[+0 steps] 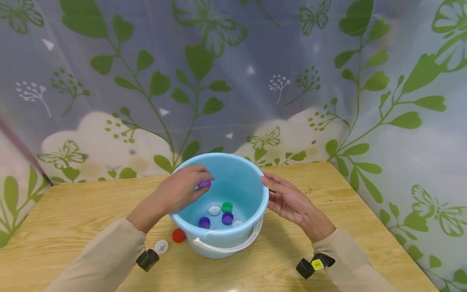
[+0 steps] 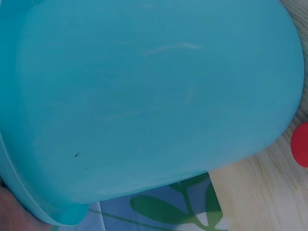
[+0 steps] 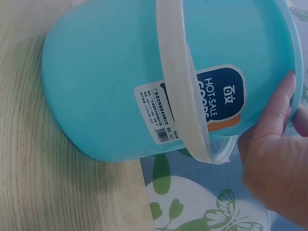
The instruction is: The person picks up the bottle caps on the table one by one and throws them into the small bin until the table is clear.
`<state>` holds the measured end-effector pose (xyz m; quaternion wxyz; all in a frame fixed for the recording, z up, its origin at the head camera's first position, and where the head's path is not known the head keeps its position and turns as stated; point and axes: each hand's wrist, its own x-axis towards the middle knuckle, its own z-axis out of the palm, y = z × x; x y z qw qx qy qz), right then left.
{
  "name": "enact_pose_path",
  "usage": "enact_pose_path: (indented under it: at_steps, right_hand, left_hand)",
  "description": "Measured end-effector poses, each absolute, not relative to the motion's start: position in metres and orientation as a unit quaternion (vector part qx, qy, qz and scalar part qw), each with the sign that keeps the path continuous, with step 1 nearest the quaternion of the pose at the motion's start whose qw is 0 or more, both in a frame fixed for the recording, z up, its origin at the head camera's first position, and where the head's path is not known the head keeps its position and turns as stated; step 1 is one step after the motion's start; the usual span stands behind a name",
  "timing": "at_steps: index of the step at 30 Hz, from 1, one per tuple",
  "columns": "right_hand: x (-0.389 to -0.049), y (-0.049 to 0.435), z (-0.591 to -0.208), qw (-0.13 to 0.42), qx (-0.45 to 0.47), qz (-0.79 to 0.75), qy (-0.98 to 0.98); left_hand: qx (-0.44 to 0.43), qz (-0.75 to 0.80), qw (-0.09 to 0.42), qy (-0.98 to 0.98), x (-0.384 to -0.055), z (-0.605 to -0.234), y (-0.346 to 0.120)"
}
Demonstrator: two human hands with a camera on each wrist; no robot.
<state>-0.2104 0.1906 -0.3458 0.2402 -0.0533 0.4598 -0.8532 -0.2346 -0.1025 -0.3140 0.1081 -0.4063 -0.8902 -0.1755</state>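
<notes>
A light blue bucket (image 1: pixel 219 243) with a white handle (image 1: pixel 233 248) stands on the table. My left hand (image 1: pixel 182 188) is over its left rim and pinches a magenta bottle cap (image 1: pixel 204 185) inside the opening. With the thumb at the rim and the fingers along the outer wall, my right hand (image 1: pixel 288 198) holds the bucket's right side. On the bucket's floor lie several caps, among them a green cap (image 1: pixel 227 207), a purple cap (image 1: pixel 228 218), another purple cap (image 1: pixel 204 222) and a whitish cap (image 1: pixel 214 210). The left wrist view shows mostly the bucket's outer wall (image 2: pixel 159 96).
A red cap (image 1: pixel 178 235) lies on the wooden table (image 1: pixel 91 215) close to the bucket's left side. Beside it, near the left wrist, is a white cap (image 1: pixel 161 246). A printed leaf-pattern curtain (image 1: pixel 233 101) hangs behind the table. A label (image 3: pixel 221 96) is stuck on the bucket's side.
</notes>
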Motion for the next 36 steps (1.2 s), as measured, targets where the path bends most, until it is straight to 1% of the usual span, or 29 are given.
enact_pose_path:
  at_steps: [11, 15, 21, 32, 34, 36]
  right_hand:
    - [-0.2111, 0.1907, -0.3461, 0.237, -0.060, -0.855, 0.458]
    - [-0.2113, 0.1909, -0.3470, 0.236, -0.066, -0.856, 0.455]
    - [-0.2108, 0.1904, -0.3481, 0.238, -0.065, -0.858, 0.450]
    - [-0.2095, 0.1904, -0.3465, 0.230, -0.062, -0.859, 0.454]
    - [-0.2096, 0.1899, -0.3468, 0.231, -0.058, -0.858, 0.454]
    - [-0.2099, 0.1894, -0.3473, 0.232, -0.054, -0.858, 0.456]
  left_hand:
    - [-0.381, -0.164, 0.102, -0.904, -0.2329, -0.3112, -0.1018]
    - [-0.385, -0.156, 0.100, -0.904, -0.2325, -0.3106, -0.1015]
    - [-0.381, -0.175, 0.110, -0.901, -0.2305, -0.3112, -0.1025]
    - [-0.379, -0.231, 0.167, -0.880, -0.2301, -0.3110, -0.1043]
    - [-0.366, -0.261, 0.189, -0.873, -0.2293, -0.3126, -0.1055]
    - [-0.344, -0.295, 0.228, -0.862, -0.2287, -0.3147, -0.1069]
